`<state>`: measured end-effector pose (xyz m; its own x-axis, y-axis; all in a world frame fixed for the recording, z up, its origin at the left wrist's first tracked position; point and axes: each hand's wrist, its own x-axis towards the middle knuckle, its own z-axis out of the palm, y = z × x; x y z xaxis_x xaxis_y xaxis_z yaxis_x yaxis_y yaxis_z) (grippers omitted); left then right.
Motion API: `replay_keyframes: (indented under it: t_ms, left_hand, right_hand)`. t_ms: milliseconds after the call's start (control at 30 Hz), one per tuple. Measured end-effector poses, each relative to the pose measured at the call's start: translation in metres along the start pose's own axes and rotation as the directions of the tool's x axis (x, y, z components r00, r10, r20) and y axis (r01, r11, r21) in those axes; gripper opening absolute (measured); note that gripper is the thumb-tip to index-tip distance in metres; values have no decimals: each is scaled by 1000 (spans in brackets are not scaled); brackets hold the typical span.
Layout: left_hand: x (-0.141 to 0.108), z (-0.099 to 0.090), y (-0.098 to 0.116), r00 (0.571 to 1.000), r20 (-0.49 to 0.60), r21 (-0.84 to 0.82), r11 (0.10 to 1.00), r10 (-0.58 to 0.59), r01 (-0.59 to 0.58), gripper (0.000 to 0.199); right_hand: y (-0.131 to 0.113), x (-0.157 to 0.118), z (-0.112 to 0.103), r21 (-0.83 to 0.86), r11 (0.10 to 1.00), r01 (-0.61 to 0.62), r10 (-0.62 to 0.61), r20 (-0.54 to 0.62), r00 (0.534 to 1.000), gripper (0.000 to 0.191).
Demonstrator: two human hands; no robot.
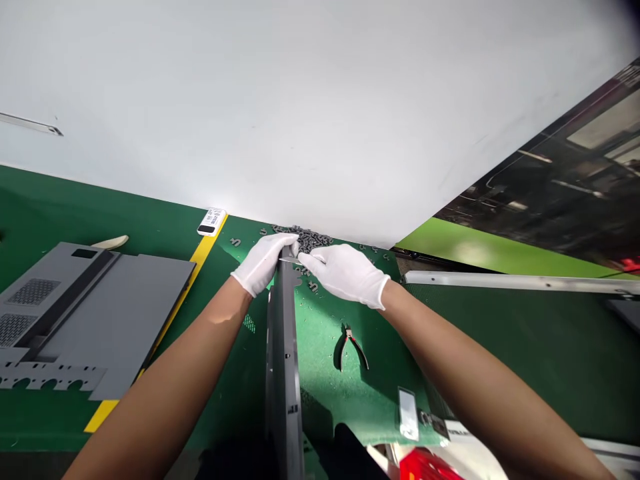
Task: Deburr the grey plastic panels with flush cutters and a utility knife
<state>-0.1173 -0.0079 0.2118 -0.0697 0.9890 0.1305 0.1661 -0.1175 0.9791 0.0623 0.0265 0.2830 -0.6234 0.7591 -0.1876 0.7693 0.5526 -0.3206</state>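
A grey metal panel (289, 347) stands on edge on the green table, its far end between my gloved hands. My left hand (265, 261) has its fingers wrapped over the top of that far end. On the right side, my right hand (347, 275) is closed in a pinch at the same corner; what its fingertips hold is too small to make out. Just beyond both hands lies a pile of small dark grey clips (311, 239), with a few scattered around. Red-and-black pliers (350, 345) rest on the table to the right of the panel.
Another grey panel with vents (125, 300) lies at the left by a yellow tape line (203, 250). A white device (212, 222) sits near the white wall (300, 120). A small clear-and-white item (408, 413) lies near the front edge. A metal rail (500, 281) runs along the right.
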Motion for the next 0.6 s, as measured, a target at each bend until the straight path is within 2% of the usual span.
replay_keyframes:
  t_ms: [167,333,500,600]
  left_hand:
    - [1,4,2,997,-34,-102,993,-70,66,33]
    - [-1,6,9,998,-8,-104,993,-56,55,37]
    - [-1,7,9,997,-5,-183,980,-81,79,39]
    - [-1,9,14,997,-12,-158,985,-77,74,40]
  right_hand:
    - [-8,-1,0,-168,984,-61,53,-52,997,63]
    - [-13,-10,-2,-268,961,-61,48,-55,997,62]
    - [-19,-18,-8,-338,940,-32,5,-79,997,58]
    - [-19,-18,-9,-362,931,-35,8,-75,997,58]
